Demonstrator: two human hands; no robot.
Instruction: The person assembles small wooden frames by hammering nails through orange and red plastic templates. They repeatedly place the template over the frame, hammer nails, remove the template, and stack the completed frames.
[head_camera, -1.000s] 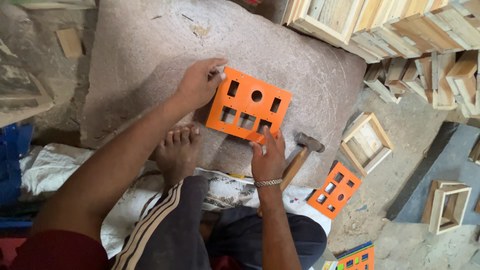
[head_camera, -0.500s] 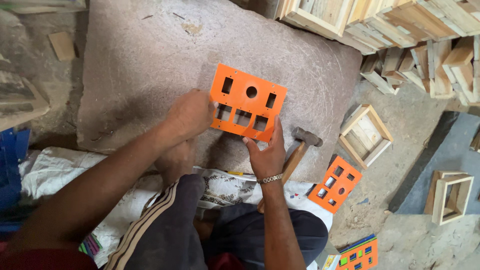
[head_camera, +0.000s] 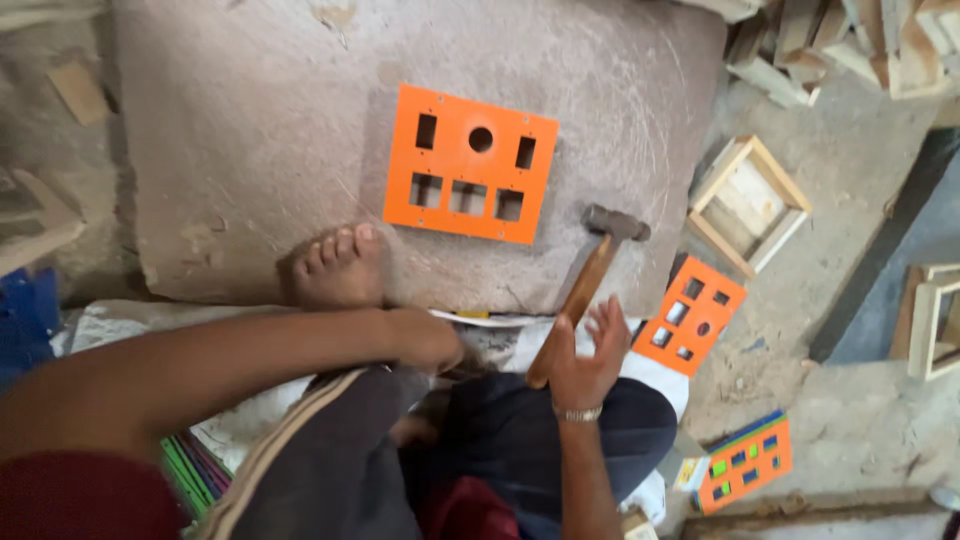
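Orange plate (head_camera: 468, 165) flat on stone slab (head_camera: 250, 120), untouched; right hand (head_camera: 580, 360) fingers spread, closing on hammer (head_camera: 585, 285) handle at 5 o'clock; left hand (head_camera: 425, 340) grip state cannot tell; hammering not begun.

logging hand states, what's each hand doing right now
Left hand: closed by the lap, contents cannot be told.
Right hand: open, fingers spread, at the hammer handle.

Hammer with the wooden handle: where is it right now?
In the head view the wooden-handled hammer lies at the right edge of the grey stone slab, just right of the orange plate with cutouts, its handle end by the right hand.
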